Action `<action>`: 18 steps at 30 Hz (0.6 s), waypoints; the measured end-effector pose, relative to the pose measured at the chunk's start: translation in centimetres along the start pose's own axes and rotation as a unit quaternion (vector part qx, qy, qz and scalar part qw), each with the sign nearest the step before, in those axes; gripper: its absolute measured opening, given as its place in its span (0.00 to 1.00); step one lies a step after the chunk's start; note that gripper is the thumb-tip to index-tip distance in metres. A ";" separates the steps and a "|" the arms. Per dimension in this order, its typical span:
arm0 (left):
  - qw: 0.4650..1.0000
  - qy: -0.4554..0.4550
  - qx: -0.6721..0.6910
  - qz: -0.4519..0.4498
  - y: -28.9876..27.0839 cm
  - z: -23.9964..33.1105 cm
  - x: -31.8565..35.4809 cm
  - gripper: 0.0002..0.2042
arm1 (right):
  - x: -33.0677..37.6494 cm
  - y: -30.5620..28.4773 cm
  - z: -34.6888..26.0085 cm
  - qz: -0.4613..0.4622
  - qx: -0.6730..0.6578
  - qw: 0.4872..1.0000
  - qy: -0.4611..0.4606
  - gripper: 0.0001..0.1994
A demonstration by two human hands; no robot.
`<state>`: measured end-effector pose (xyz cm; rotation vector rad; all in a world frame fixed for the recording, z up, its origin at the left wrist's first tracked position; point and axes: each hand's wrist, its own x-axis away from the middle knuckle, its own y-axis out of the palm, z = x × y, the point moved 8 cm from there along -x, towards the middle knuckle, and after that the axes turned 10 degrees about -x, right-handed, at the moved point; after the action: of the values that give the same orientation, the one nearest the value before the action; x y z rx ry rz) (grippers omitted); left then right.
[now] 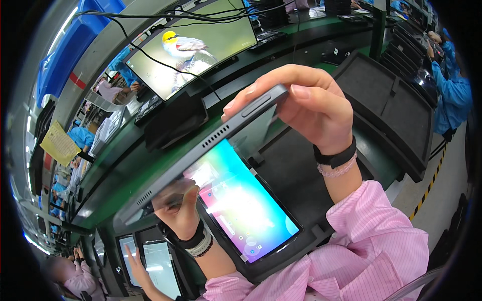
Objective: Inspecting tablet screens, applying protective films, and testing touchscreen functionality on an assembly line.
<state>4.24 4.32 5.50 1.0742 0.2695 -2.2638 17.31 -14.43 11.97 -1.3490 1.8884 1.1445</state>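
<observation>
A dark grey tablet [193, 145] is raised and tilted, its edge with speaker slots and a long button turned up toward me. My right hand [316, 105] grips its upper right end, thumb on the near side and fingers over the far side. At its lower left my left hand [181, 215] holds on with the thumb raised; the other fingers are partly hidden by the tablet and its reflections. Below, a second tablet [256, 210] with a bright, colourful screen lies in a black tray [316, 232].
Behind stands a monitor [201, 47] showing a bird, with black cables [150, 16] hanging across it. An empty-looking black tray [386, 110] leans at the right. Another person's hand [138, 273] is near lit tablets [159, 263] at lower left. A worker in blue [449, 90] stands far right.
</observation>
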 end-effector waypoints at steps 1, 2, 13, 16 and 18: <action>1.000 0.000 -0.001 0.000 0.0 0.0 -0.1 0.09 | 0.0 -0.1 0.2 0.008 0.015 1.000 0.025 0.18; 1.000 -0.012 0.012 -0.011 0.3 -0.3 -0.1 0.09 | 0.2 -0.2 0.2 -0.016 -0.009 0.999 0.030 0.17; 0.992 -0.103 0.063 -0.026 1.0 -2.5 0.0 0.09 | 0.3 -0.8 3.3 -0.072 -0.175 0.977 0.102 0.20; 0.991 -0.097 0.068 -0.054 1.0 -2.3 -0.1 0.09 | 0.2 -0.5 3.4 -0.089 -0.192 0.972 0.100 0.21; 0.991 -0.108 0.067 -0.049 1.0 -2.5 -0.1 0.09 | 0.3 -0.8 3.6 -0.062 -0.173 0.976 0.113 0.22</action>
<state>6.48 4.64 4.08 0.8871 0.0834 -2.4913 17.82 -11.52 9.66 -1.8294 1.7798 1.3475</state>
